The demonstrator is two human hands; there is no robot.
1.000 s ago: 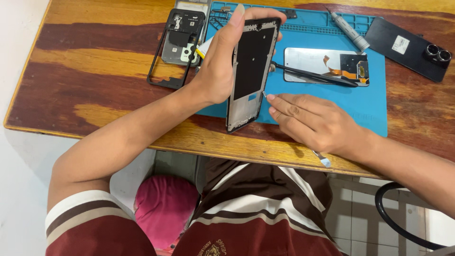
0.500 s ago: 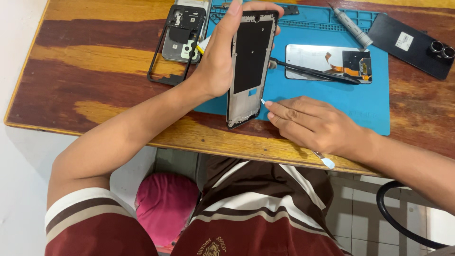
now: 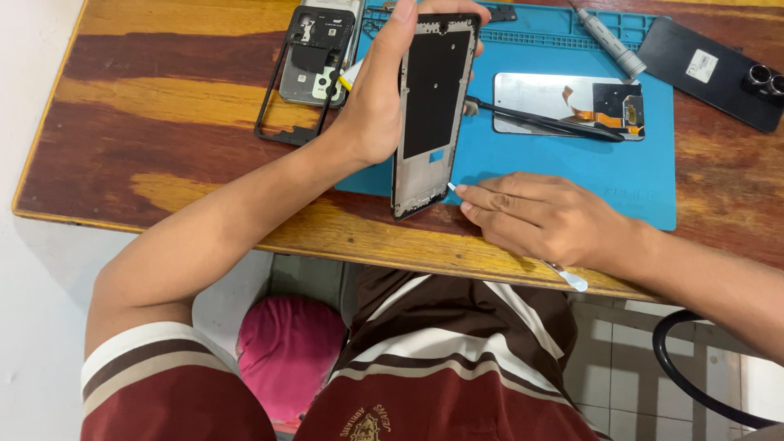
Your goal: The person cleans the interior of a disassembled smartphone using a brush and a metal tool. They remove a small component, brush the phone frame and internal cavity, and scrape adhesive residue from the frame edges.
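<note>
My left hand [image 3: 377, 98] grips a phone's middle frame [image 3: 430, 114], a long silvery rim with a black inner plate, standing on its lower end on the table edge. My right hand [image 3: 543, 219] rests just right of the frame's lower part and holds a thin white pry tool [image 3: 563, 275]. The tool's tip pokes out beside my index finger, close to the frame's right edge, and its flat end sticks out below my palm.
A blue work mat [image 3: 621, 175] covers the wooden table [image 3: 163, 155]. On it lie a silvery screen panel with an orange flex cable [image 3: 567, 102], black tweezers [image 3: 539, 121] and a grey screwdriver [image 3: 608, 41]. A black back cover [image 3: 706, 69] lies at right, a second opened phone body [image 3: 314, 57] at left.
My left hand has tilted the frame slightly more upright. My right hand has slid a little along the frame's lower right edge with the tool.
</note>
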